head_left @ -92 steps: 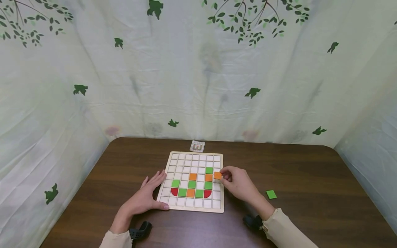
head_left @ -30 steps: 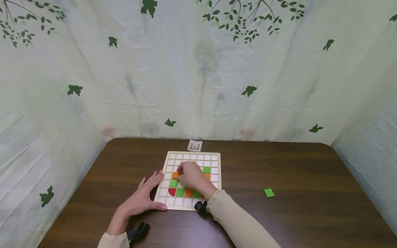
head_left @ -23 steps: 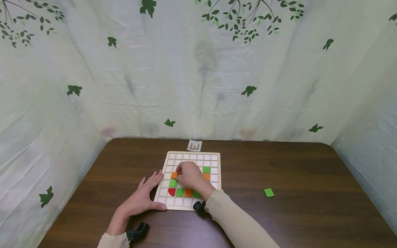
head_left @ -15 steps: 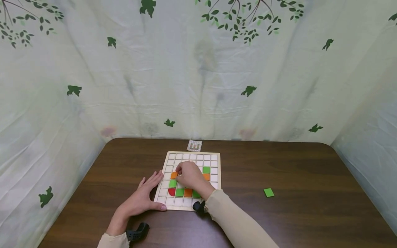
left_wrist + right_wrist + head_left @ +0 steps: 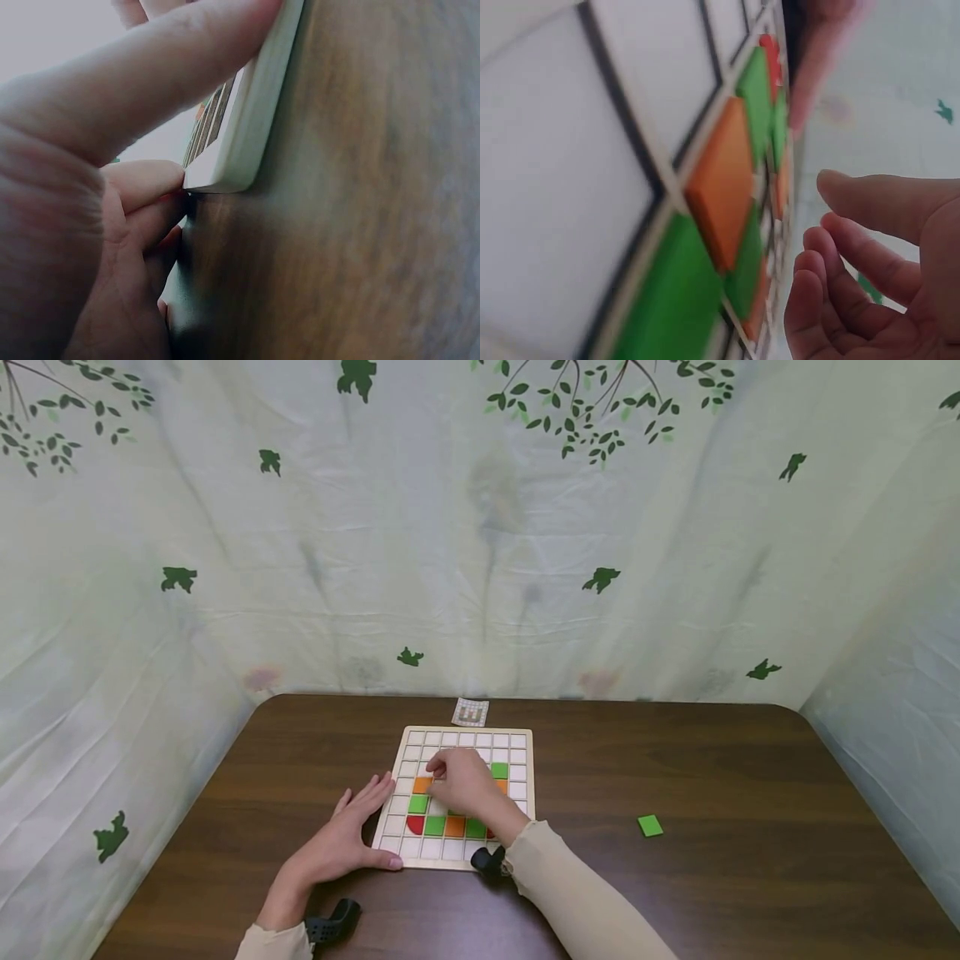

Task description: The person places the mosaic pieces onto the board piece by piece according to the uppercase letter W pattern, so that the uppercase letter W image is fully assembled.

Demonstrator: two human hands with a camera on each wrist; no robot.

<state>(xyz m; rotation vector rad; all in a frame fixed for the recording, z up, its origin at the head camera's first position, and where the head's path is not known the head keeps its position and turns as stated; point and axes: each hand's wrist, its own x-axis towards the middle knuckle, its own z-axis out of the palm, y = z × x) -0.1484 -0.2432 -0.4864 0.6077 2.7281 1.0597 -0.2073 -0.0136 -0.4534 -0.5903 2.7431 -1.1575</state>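
A pale wooden grid board bears green, orange and red pieces in its cells. My left hand lies along its left side with fingers stretched out, the thumb at the near left corner. In the left wrist view that thumb rests on the board's edge. My right hand hovers over the middle of the board, hiding several cells. Just left of its fingertips, an orange tile sits above a green tile. In the right wrist view, the right hand has thumb and fingers apart with nothing between them.
A loose green square tile lies on the brown table right of the board. Beyond the board's far edge lies a small printed card. A leaf-patterned curtain hangs around the table.
My right hand carried an orange tile from the board's right side leftward and set it into a cell on the left. Its fingers have let go and drawn slightly back. The left hand stays put.
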